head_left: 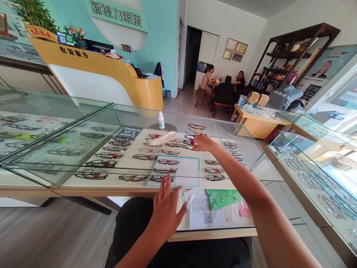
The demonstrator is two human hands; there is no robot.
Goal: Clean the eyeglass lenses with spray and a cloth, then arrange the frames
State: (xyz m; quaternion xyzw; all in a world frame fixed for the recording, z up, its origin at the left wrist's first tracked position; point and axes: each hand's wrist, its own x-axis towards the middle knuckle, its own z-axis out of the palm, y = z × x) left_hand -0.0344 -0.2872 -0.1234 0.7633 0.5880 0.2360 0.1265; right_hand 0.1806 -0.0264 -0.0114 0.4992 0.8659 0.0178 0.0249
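Note:
My right hand (205,142) reaches over the glass display counter (131,119), its fingers closed at a pair of eyeglasses (190,143); the fingertips are partly hidden. More eyeglasses (196,127) stand in a column just behind that hand. My left hand (167,206) hovers by the counter's front edge, fingers spread and holding nothing. Beyond its fingertips several dark-framed glasses lie on or under the glass, over a white sheet with a teal border (187,173). A pale pink cloth (163,139) and a small white bottle (161,121) are farther back.
Under my hands an open drawer (181,225) holds papers and a green leaflet (223,199). Rows of glasses fill the display cases (318,186) at left and right. A yellow service desk (111,72) stands behind. Several people sit at a table (219,82) at the back.

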